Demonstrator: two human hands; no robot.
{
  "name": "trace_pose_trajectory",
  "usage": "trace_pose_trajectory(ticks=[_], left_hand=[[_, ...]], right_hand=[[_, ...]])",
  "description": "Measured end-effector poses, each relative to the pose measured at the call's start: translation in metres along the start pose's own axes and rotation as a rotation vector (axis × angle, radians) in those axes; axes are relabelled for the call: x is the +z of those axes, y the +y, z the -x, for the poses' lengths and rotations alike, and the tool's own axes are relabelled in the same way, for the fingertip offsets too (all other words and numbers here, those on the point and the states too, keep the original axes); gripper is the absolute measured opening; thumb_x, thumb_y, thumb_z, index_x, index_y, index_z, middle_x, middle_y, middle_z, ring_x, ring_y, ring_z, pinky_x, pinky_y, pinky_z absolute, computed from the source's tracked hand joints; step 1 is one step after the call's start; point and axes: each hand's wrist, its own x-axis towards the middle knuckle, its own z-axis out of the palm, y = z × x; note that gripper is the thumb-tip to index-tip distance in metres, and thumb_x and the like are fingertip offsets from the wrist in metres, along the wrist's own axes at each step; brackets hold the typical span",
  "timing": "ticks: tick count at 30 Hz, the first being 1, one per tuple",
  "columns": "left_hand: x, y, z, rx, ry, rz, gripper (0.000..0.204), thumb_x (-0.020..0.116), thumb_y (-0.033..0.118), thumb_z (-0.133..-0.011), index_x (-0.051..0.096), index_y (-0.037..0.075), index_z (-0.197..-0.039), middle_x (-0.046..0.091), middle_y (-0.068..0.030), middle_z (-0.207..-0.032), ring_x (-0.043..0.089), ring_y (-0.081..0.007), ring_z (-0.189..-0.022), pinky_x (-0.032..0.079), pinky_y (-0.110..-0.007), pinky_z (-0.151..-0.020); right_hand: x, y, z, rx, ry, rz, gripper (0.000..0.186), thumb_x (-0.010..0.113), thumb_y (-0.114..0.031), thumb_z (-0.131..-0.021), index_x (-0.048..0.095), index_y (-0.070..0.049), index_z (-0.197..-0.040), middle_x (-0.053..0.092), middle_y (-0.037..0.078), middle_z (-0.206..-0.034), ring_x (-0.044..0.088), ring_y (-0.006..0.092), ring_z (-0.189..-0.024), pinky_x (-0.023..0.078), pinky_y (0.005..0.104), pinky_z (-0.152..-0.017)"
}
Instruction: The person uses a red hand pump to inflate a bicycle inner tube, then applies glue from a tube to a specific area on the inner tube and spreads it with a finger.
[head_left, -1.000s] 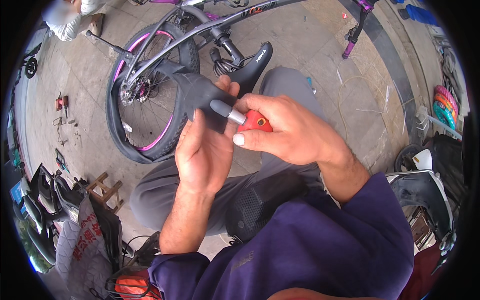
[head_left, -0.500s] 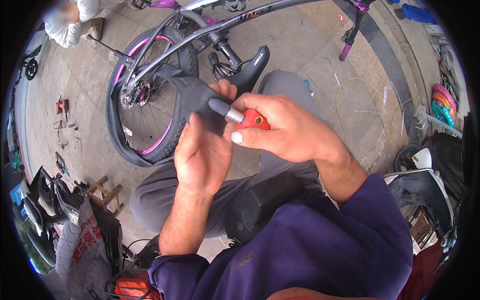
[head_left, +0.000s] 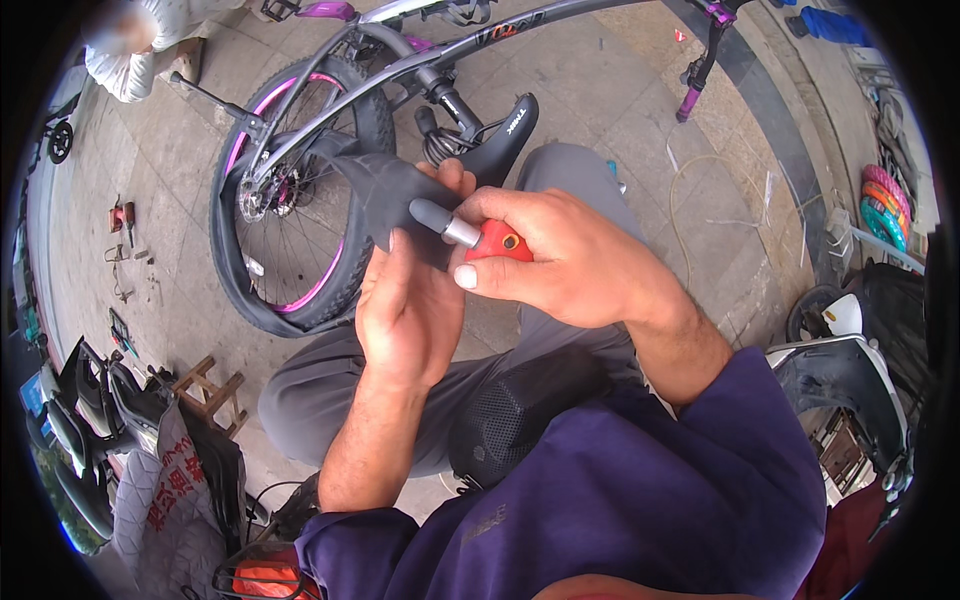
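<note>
Since the earlier frame, the right hand (head_left: 560, 250) and the red tool (head_left: 488, 245) have moved a tiny bit to the left, while the left hand (head_left: 410, 320) stays in almost the same place. The right hand is clamped on the tool, with the thumb on the near side and the pointing finger curled along the far side. The tool sits in front of the right hand, to its left. Its silver neck and round grey tip (head_left: 430, 215) poke out past the fingers and point left, over the flat black rubber tube (head_left: 385, 195). I cannot tell if the tip touches the rubber or is just above it. The left hand has its palm up, and its thumb stands apart from the other fingers. The rubber lies just past its palm, over the fingers, and some fingertips peek out above the far edge. I cannot tell if the left hand is pinching it. The two hands are very close together, with the tool between them. From the left hand, the rubber goes up and left to the big wheel (head_left: 375, 115), which has a pink rim. The wheel is on a grey bike (head_left: 345, 90) that lies on the ground, with its black seat (head_left: 512, 140) just beyond the hands. A small wooden stool (head_left: 212, 395) is off to the left, well apart from the hands.
</note>
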Motion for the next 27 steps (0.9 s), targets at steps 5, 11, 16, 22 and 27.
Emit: trace_pose_trajectory(ticks=[5,11,16,22,27], left_hand=[[0.004,0.000,0.000,-0.014,0.030,0.006,0.062,0.052,0.037,-0.107,0.035,0.002,-0.156,0.041,-0.0144,-0.159,0.035,-0.0311,-0.151,0.024,-0.049,-0.127],[0.003,0.000,0.000,0.008,0.019,-0.004,0.063,0.052,0.037,-0.107,0.034,0.002,-0.156,0.040,-0.0141,-0.159,0.035,-0.0309,-0.151,0.025,-0.049,-0.126],[0.004,-0.003,0.000,-0.002,0.007,-0.018,0.064,0.052,0.038,-0.107,0.033,0.002,-0.157,0.039,-0.0142,-0.160,0.034,-0.0315,-0.151,0.025,-0.049,-0.126],[0.004,0.001,0.002,-0.002,0.027,0.015,0.064,0.052,0.037,-0.107,0.032,0.004,-0.158,0.038,-0.0132,-0.161,0.033,-0.0314,-0.151,0.025,-0.050,-0.126],[0.001,0.002,0.000,0.013,0.007,0.058,0.065,0.054,0.037,-0.106,0.032,0.004,-0.158,0.038,-0.0128,-0.162,0.032,-0.0305,-0.153,0.026,-0.050,-0.125]], right_hand=[[-0.001,0.002,0.000,-0.028,0.007,-0.021,0.037,0.072,-0.030,-0.090,0.065,0.003,-0.105,0.069,0.017,-0.083,0.069,0.0290,-0.078,0.051,0.0392,-0.071],[-0.002,-0.007,-0.003,0.010,-0.008,-0.069,0.041,0.071,-0.033,-0.090,0.064,0.006,-0.099,0.068,0.023,-0.086,0.068,0.0401,-0.081,0.051,0.0451,-0.072],[-0.002,0.003,-0.007,-0.095,0.001,-0.082,0.031,0.073,-0.027,-0.093,0.066,0.000,-0.106,0.063,0.007,-0.074,0.060,0.0119,-0.069,0.047,0.0308,-0.061],[-0.003,0.013,-0.013,0.042,-0.112,-0.550,0.033,0.071,-0.030,-0.095,0.066,0.002,-0.097,0.065,0.007,-0.078,0.065,0.0141,-0.068,0.051,0.0320,-0.060],[-0.007,0.012,-0.008,0.137,-0.199,-0.681,0.030,0.071,-0.029,-0.097,0.067,0.001,-0.102,0.064,0.004,-0.080,0.064,0.0115,-0.070,0.051,0.0279,-0.058]])
